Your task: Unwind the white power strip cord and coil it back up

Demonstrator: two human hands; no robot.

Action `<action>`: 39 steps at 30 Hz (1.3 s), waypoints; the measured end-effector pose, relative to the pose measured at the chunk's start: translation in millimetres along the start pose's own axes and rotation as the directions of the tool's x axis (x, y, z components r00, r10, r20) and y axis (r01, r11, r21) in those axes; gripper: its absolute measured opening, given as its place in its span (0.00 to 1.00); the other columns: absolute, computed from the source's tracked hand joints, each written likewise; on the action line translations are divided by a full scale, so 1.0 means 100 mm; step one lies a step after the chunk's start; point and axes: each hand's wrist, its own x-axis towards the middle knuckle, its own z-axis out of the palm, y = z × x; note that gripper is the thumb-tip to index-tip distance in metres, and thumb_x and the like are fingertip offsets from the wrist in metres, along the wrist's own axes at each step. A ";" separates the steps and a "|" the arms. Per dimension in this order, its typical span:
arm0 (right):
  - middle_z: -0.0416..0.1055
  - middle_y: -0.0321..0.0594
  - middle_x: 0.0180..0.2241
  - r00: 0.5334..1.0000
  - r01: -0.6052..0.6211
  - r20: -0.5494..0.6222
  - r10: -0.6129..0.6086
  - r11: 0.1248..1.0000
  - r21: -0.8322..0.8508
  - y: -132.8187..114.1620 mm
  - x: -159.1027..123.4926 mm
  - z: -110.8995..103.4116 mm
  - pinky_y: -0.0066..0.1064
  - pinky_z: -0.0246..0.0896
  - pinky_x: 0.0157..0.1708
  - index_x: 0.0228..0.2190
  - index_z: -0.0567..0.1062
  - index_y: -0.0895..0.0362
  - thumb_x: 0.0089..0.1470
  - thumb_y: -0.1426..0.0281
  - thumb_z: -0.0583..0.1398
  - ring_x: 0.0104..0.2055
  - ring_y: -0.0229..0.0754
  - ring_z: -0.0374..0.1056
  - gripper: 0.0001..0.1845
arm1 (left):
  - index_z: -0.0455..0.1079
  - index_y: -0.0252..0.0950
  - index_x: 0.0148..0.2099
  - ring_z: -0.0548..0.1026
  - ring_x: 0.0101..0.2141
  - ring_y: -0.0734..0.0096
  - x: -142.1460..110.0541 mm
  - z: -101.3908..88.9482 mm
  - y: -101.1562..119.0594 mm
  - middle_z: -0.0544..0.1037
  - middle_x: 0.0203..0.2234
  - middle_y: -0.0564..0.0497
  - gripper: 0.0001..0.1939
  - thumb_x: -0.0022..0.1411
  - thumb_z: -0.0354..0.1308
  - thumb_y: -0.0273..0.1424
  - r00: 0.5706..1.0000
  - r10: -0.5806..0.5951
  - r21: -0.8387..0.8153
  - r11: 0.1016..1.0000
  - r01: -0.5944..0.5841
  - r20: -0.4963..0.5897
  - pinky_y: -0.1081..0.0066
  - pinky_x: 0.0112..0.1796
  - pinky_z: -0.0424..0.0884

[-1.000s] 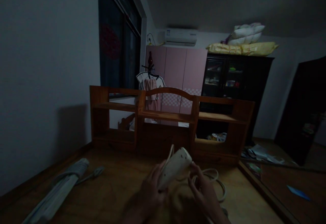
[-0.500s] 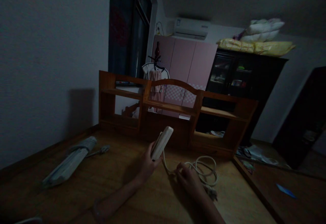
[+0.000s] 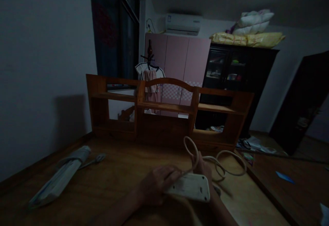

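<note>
Held a white power strip (image 3: 191, 187) low in the near middle, roughly level, with a face dotted with dark screw holes turned to view. Had the left hand (image 3: 159, 183) wrapped over the strip's left end, with fingers closed on it. Had the right hand (image 3: 202, 167) just beyond the strip, partly hidden behind it, beside a raised loop of pale cord (image 3: 241, 174). Could not tell, in such dim light, the right hand's degree of closing, or any firm hold on the cord. Trailed more coils to the right, over a wooden surface (image 3: 123, 157).

Saw to the left, well apart from both hands, a second power strip (image 3: 58, 181), with a lead (image 3: 81, 154) wound round its far end and a plug (image 3: 100, 157) just to the right. Noticed at far right of the hands a flat blue piece (image 3: 284, 177) on a brown surface.

Found farther off a wooden shelf unit (image 3: 164, 126) with an arched middle, set across the surface's far end. Glimpsed behind it a white shirt (image 3: 160, 72) on a coat stand (image 3: 149, 49), then a pink wardrobe (image 3: 177, 58) below an air conditioner (image 3: 183, 24). Made out to the right a dark cabinet (image 3: 257, 68) topped with a yellow bundle (image 3: 264, 39) and white bedding (image 3: 254, 22).
</note>
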 end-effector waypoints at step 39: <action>0.63 0.30 0.16 0.925 0.243 0.315 -0.213 0.968 -0.057 -0.25 -0.08 -0.10 0.26 0.38 0.21 0.27 0.66 0.55 0.60 0.59 0.54 0.17 0.33 0.55 0.14 | 0.53 0.32 0.61 0.67 0.53 0.56 -0.05 0.39 -0.58 0.66 0.54 0.39 0.35 0.54 0.58 0.38 0.400 -0.911 -0.663 0.359 0.657 -0.097 0.61 0.52 0.62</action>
